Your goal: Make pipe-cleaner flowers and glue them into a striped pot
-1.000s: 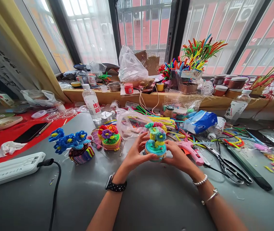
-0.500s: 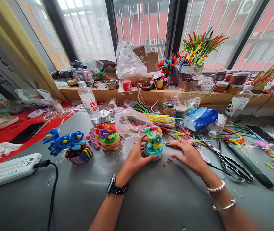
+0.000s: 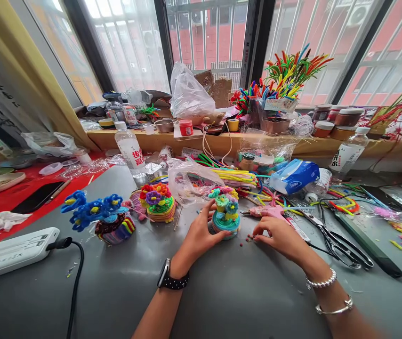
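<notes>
My left hand is wrapped round a small teal flower pot made of fuzzy pipe cleaners, its thumb along the front. Green, blue, yellow and pink fuzzy flowers top the pot, which stands upright on the table. To its right, my right hand has its thumb and forefinger brought together on the tabletop at several tiny reddish beads. Whether a bead is between those fingertips is too small to tell. Just behind that hand lies a pink glue gun, its nozzle toward the pot.
Left stand a pot of blue flowers and a pot of red and purple flowers. Scissors and a dark green bar lie right. Behind are pipe cleaners, a tissue pack and a water bottle.
My right hand has come away from over the glue gun and lowered to the beads, its fingers drawing together. My left hand keeps its hold on the teal pot.
</notes>
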Motion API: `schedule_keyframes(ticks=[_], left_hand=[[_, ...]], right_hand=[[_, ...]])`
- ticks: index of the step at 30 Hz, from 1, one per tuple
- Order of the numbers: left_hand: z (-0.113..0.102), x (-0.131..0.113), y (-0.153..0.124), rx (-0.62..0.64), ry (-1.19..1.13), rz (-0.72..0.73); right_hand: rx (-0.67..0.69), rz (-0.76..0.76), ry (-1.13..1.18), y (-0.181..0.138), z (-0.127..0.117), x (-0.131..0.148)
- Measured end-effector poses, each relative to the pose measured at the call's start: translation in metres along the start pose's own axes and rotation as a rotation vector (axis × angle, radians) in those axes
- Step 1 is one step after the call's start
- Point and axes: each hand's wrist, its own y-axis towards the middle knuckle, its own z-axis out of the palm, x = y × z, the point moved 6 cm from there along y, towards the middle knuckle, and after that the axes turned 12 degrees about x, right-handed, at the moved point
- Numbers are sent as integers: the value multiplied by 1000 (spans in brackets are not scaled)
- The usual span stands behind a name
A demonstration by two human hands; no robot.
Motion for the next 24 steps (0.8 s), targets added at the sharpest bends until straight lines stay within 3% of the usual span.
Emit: schedule_keyframes(ticks=[7, 14, 18, 24], left_hand=[[-1, -2, -4, 87, -81, 52], [-5, 1, 0, -37, 44, -51], [-8, 0, 1, -24, 51, -36], [-6, -2, 2, -41, 30, -12]], right_hand=[[-50, -45, -20, 2, 5, -1], [-43, -33, -23, 3, 5, 5], [-36, -28, -24, 3, 4, 3], [-202, -5, 73, -5, -13, 3]])
